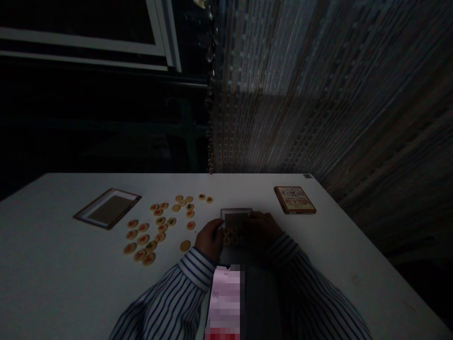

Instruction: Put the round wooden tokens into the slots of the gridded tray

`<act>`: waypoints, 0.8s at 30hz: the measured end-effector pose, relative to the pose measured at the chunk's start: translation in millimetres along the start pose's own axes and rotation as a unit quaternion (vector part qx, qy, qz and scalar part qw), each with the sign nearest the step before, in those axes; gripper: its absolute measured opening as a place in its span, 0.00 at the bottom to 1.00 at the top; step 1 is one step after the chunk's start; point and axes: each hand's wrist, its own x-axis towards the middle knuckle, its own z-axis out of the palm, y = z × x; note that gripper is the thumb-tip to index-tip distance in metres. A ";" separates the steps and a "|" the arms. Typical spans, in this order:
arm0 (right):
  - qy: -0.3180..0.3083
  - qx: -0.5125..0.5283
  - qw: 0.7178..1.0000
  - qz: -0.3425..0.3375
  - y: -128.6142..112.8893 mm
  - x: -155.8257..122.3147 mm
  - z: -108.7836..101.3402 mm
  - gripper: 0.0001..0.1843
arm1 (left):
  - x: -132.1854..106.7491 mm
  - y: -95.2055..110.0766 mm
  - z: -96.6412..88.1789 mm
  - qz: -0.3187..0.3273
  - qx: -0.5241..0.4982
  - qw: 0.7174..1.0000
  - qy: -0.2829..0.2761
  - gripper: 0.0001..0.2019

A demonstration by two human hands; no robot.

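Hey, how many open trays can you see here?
2. The left tray lies left of the loose round pieces; the second tray, holding some pieces, is between the left hand and right hand.

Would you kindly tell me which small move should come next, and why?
Probably the left hand should reach for the plain disc on its left: it looks the nearest loose piece, and the open box beside that hand holds round pieces at its near end, with bare floor beyond.

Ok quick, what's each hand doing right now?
Left hand: curled at the left edge of the small tray; grip unclear.
Right hand: at its right side, too dark to tell.
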 end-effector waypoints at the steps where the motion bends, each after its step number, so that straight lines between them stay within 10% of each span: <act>1: 0.000 0.000 1.000 0.000 -0.2 -0.1 -0.4 0.14 | 0.0 -0.1 0.2 0.002 0.000 1.000 0.003 0.14; 24: -0.024 0.015 1.000 -0.006 -0.4 -2.5 -4.2 0.12 | 0.2 -0.9 1.1 0.002 0.005 1.000 0.000 0.14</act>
